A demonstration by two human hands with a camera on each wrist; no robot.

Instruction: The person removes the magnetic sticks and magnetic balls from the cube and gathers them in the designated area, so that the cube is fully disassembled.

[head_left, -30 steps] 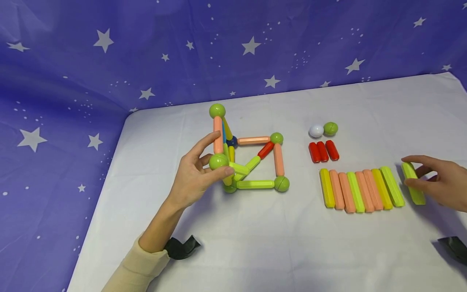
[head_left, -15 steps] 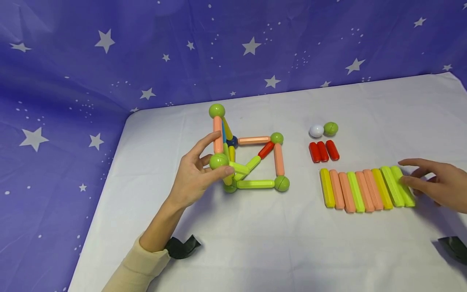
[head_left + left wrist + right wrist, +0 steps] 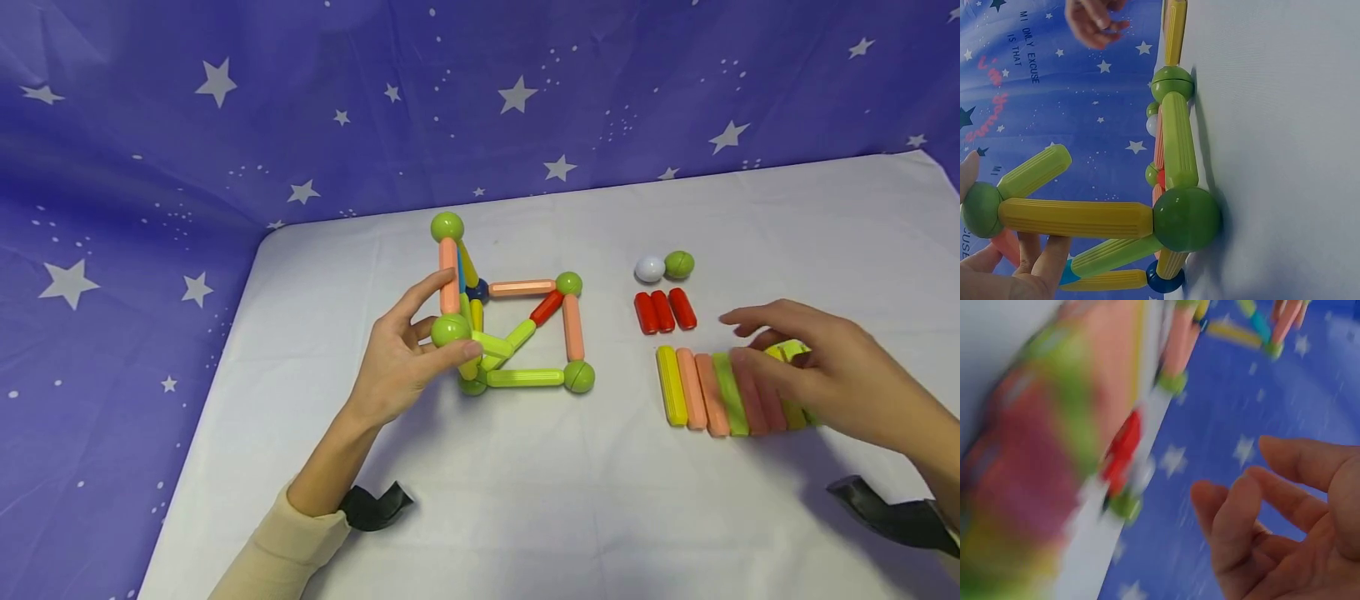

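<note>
My left hand (image 3: 397, 358) grips the raised side of a stick-and-ball building toy frame (image 3: 525, 379). Its fingers lie against an upright orange stick (image 3: 448, 275), and the thumb is by a green ball (image 3: 450, 330). In the left wrist view, a yellow stick (image 3: 1079, 217) joins that upper ball to a larger-looking green ball (image 3: 1186, 219) on the table. Over the row of coloured sticks (image 3: 693, 390) hovers my right hand (image 3: 817, 367), fingers loosely bent and holding nothing. It hides the row's right end. The right wrist view, partly blurred, shows nothing between its fingers (image 3: 1297, 500).
Three short red sticks (image 3: 664, 312) lie beyond the row. Behind them sit a white ball (image 3: 649, 268) and a green ball (image 3: 679, 264). A purple starry cloth (image 3: 480, 108) rises behind the white table (image 3: 510, 500). Dark straps (image 3: 375, 508) hang at both wrists.
The right hand set a light green stick against the row's right end and let go. It then moved left over the row. The left hand and the frame stayed in place.
</note>
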